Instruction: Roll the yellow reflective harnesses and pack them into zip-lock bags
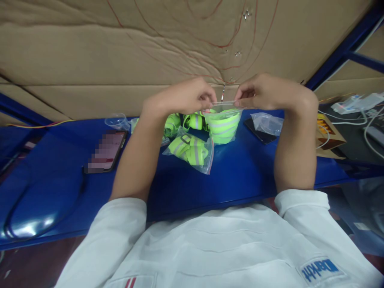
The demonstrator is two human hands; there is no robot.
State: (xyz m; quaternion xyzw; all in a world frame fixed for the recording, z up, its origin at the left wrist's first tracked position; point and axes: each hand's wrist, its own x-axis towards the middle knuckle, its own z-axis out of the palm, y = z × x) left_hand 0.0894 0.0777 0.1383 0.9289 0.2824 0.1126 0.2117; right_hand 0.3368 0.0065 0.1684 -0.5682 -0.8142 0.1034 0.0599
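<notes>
Between my two hands hangs a clear zip bag with a folded neon-yellow reflective strap in it. My left hand pinches the bag's top edge at its left corner. At the right corner, my right hand grips the same edge with fingers closed. The bag hangs upright just above the blue table. In front and to the left lies another clear zip bag with a neon strap inside. Behind it are loose neon reflective straps, partly hidden by my left arm.
A phone with a cable lies on the left, near a clear plastic cup. On the right are a dark phone under a clear plastic bag, a cardboard box and a white power strip. Cardboard stands behind.
</notes>
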